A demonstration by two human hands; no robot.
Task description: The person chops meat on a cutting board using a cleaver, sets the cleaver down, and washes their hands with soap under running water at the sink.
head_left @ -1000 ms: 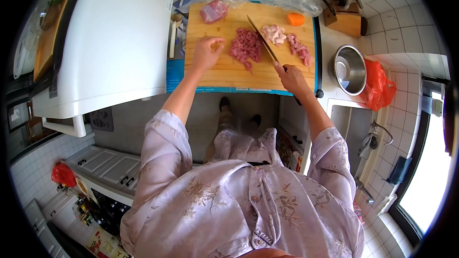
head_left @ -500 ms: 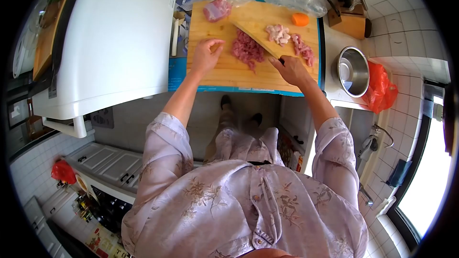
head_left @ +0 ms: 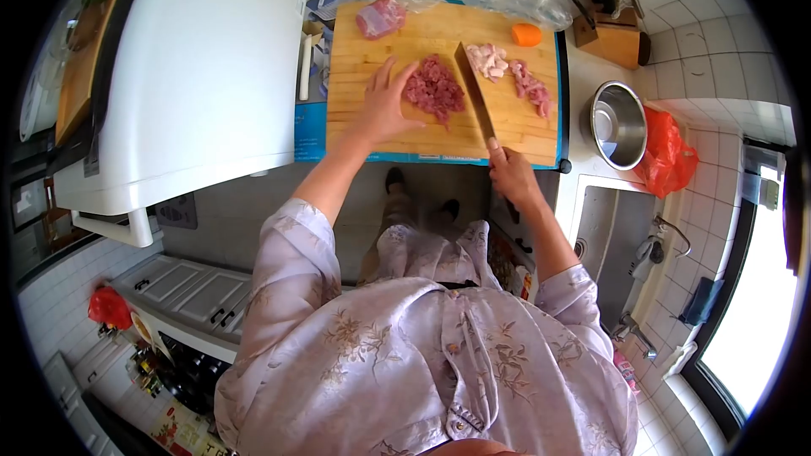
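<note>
My right hand is closed around the handle of a cleaver, whose blade stands between two groups of cut meat. Left of the blade lies a pile of chopped red meat. My left hand is open at the left side of this pile, thumb and fingers spread. Right of the blade are pale fatty pieces and a strip of cut pink meat. A larger uncut piece of meat and an orange carrot piece rest toward the back of the wooden cutting board.
Clear plastic bags lie along the board's back edge. At right stand a knife block, a steel bowl, a red plastic bag and a sink. A white refrigerator borders the left.
The cleaver has swung from a slanted position over the pile to nearly upright at its right side. My right hand moved toward me; my left hand opened and moved right to the pile.
</note>
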